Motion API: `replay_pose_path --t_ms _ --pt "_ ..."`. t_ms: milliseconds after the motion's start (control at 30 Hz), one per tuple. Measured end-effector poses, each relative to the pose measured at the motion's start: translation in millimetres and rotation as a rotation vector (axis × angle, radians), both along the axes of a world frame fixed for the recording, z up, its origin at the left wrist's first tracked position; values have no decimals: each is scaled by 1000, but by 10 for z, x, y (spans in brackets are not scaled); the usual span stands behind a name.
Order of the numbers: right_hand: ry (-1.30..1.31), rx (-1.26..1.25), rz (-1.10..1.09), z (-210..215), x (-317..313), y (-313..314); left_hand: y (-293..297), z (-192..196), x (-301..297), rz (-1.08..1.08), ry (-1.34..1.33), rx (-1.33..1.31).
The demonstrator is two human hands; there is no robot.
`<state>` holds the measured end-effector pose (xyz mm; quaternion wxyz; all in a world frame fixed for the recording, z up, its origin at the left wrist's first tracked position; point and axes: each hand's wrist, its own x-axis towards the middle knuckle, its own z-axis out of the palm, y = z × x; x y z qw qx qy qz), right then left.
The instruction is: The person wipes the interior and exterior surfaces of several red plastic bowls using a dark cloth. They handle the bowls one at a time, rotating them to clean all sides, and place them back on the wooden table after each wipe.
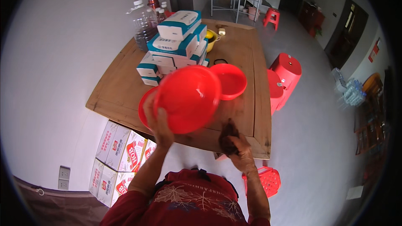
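Note:
My left hand grips a red plastic basin by its left rim. The basin is tilted over the near part of the wooden table. Part of another red basin shows behind it at the left. Farther right, a smaller red basin rests on the tabletop. Close to the table's front edge, my right hand is closed around a dark brown, crumpled thing that looks like a cloth; its exact kind is unclear.
Stacked white and teal boxes stand on the table beside clear bottles and a yellow bowl. Red stools are at the right. Cartons are piled below left; a red plastic seat is below right.

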<state>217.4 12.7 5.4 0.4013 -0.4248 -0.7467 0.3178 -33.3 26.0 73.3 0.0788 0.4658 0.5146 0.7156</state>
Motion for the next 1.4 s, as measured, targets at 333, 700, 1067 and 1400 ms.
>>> replay_pose_path --t_ms 333,700,1067,1400 --pt "-201 147 -352 -441 343 381 -7 -237 -1101 55 -372 -150" --pt "-277 252 -488 -693 472 500 42 -412 -1199 -86 -385 -327" --pt "-345 340 -531 -737 427 489 -5 -70 -522 438 554 -198" --pt "-332 299 -520 -725 473 521 1041 -526 865 -95 766 -52"
